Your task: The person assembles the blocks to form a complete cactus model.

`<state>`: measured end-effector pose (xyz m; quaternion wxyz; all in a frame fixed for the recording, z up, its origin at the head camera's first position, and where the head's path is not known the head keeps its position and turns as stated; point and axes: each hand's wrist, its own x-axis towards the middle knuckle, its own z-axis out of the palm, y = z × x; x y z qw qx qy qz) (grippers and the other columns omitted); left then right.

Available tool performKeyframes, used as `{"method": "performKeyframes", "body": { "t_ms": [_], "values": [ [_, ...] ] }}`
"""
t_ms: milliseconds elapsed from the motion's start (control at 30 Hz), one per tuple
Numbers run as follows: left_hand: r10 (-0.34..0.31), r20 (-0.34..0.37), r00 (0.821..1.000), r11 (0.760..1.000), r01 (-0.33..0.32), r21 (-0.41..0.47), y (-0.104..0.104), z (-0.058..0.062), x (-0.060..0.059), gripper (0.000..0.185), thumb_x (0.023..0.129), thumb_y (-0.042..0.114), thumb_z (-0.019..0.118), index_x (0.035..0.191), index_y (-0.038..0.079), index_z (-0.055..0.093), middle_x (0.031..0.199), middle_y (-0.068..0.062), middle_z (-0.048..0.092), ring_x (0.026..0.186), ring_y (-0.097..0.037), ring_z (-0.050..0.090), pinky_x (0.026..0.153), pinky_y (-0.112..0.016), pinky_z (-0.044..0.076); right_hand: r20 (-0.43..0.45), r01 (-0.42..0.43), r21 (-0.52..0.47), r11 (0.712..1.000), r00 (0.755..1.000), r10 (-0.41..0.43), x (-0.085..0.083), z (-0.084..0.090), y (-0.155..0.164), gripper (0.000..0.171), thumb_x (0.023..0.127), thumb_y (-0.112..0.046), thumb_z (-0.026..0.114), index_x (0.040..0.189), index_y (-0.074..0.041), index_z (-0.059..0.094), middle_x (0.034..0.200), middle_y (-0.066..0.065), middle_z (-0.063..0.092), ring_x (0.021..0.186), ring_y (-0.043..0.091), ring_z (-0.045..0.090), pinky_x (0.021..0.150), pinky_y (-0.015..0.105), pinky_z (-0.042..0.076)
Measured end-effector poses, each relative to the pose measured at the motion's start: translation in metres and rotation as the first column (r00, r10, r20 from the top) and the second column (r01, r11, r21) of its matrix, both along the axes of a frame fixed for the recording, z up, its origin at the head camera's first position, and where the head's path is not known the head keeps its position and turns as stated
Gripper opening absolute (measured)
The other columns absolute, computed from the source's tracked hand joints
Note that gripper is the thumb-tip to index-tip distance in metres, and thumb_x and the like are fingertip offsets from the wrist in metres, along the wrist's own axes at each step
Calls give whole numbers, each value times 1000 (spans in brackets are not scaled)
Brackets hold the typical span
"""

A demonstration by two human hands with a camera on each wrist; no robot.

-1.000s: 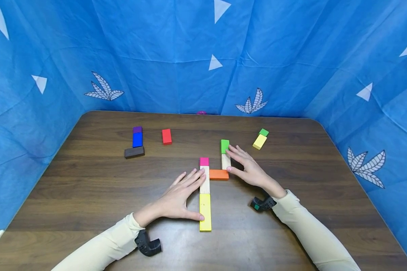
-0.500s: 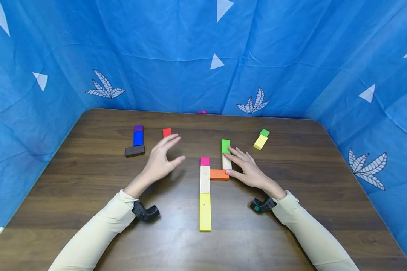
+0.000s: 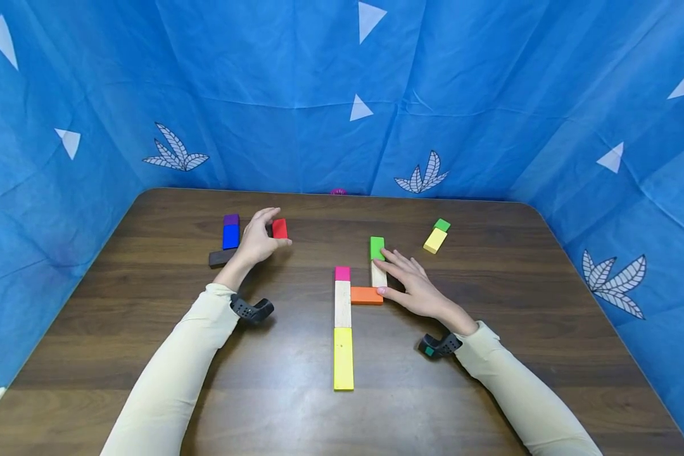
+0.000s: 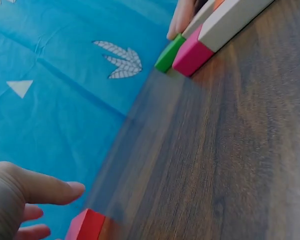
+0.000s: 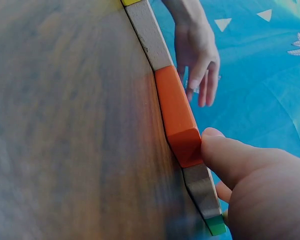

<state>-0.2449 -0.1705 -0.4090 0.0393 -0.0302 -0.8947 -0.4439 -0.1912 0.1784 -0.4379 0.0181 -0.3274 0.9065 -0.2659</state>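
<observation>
One red block (image 3: pixel 280 228) beside left fingers (image 3: pixel 266 214); right fingers (image 5: pixel 222 150) touch orange block (image 5: pixel 176 102).

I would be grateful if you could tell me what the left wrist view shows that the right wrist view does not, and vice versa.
Only the left wrist view shows the pink block and the red block, which is cut off by the bottom edge.

Only the right wrist view shows the yellow block, just its end at the top.

Both show the orange block (merely a sliver in the left wrist view), the green block, pale blocks, parts of the left hand and right hand, the table and the blue cloth.
</observation>
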Motion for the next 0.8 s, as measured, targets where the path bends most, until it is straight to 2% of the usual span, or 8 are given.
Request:
{"method": "performKeyframes", "body": {
  "t_ms": [133, 267, 367, 500, 800],
  "values": [
    [40, 83, 996, 999, -42, 17, 0, -5, -3, 81, 66, 7, 74, 135, 2, 33, 137, -17, 33, 118, -32, 39, 97, -42, 35, 6, 0, 2, 1000, 1000, 0, 0, -1, 0, 60, 85, -43, 54, 138, -22, 34, 148, 4, 19, 135, 31, 12, 103, 59, 4],
    [57, 136, 989, 993, -70, 91, -4, -11, -4, 79, 67, 0, 71, 136, 0, 32, 135, -18, 35, 118, -33, 38, 98, -42, 34, 3, 4, 4, 1000, 1000, -4, 0, 0, 0, 60, 85, -43, 54, 138, -22, 34, 148, 4, 19, 135, 31, 12, 103, 59, 4],
    [51, 144, 988, 988, -71, 138, -7, -15, -5, 76, 69, -5, 66, 136, -1, 31, 135, -19, 35, 118, -33, 39, 99, -41, 34, 2, 7, 2, 1000, 1000, -7, 0, 0, 0, 60, 85, -43, 54, 138, -22, 34, 148, 4, 20, 135, 31, 12, 103, 59, 4],
    [38, 159, 986, 987, -62, 146, -10, -18, -6, 72, 71, -9, 62, 136, -3, 30, 136, -19, 33, 118, -35, 39, 99, -42, 34, 3, 5, 5, 1000, 1000, -6, 1, 1, 0, 60, 85, -43, 54, 138, -22, 34, 148, 4, 19, 135, 31, 12, 103, 59, 4],
    [-12, 181, 983, 991, -13, 135, -15, -15, -7, 67, 74, -8, 61, 135, -3, 32, 135, -19, 32, 117, -35, 40, 98, -42, 35, 10, 12, 5, 1000, 1000, -12, 2, 3, -2, 60, 85, -46, 51, 138, -22, 34, 148, 2, 19, 135, 30, 13, 104, 58, 4]
  ]
}}
